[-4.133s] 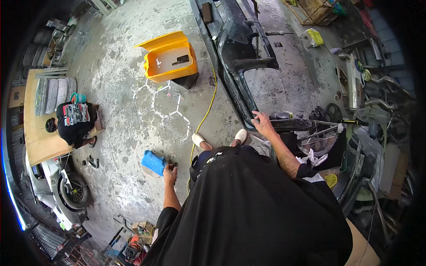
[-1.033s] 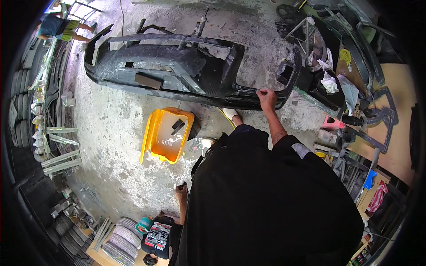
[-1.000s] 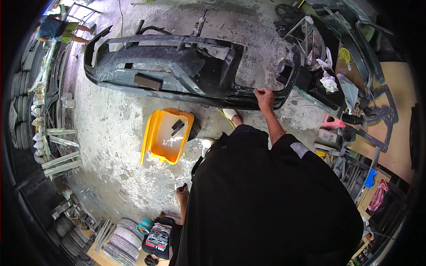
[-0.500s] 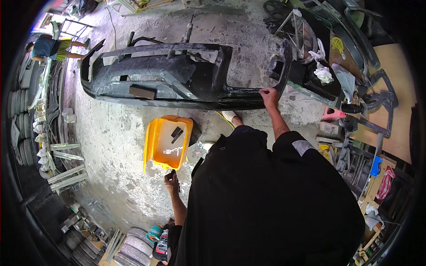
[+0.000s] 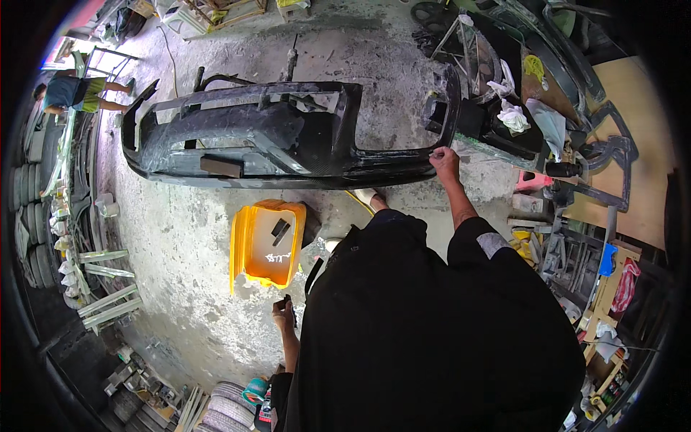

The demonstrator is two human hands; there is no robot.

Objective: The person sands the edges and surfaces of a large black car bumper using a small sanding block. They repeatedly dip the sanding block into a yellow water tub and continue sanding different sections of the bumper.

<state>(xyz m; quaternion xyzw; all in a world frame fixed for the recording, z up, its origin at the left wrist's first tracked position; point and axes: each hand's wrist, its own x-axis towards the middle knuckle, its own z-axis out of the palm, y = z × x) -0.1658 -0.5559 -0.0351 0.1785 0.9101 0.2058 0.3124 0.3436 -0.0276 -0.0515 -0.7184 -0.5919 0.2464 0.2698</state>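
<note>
My right hand [image 5: 445, 163] is at the near right edge of a large black car bumper [image 5: 302, 173], its fingers closed on or against the rim. A brown-grey block [image 5: 220, 168] rests on the bumper's left half. Below the bumper sits an open yellow tub [image 5: 253, 265] holding pale cloudy liquid, with dark pieces [image 5: 280, 232] inside. My left hand [image 5: 284, 313] hangs near the tub's lower edge, closed round a small dark object, too small to make out. My body hides part of the floor, and my light shoes show just below the bumper.
A person [image 5: 65, 93] in blue top and olive shorts stands at upper left. Racks of parts [image 5: 54, 245] line the left. Plywood [image 5: 633, 216], frames and clutter crowd the right. A yellow hose [image 5: 360, 201] runs under the bumper. Stacked tires [image 5: 223, 410] show at bottom, partly behind my arm.
Since the first frame my view has turned, so the bumper lies crosswise ahead. In the last second the bumper appears slightly lower in view; my right hand has shifted right along its edge.
</note>
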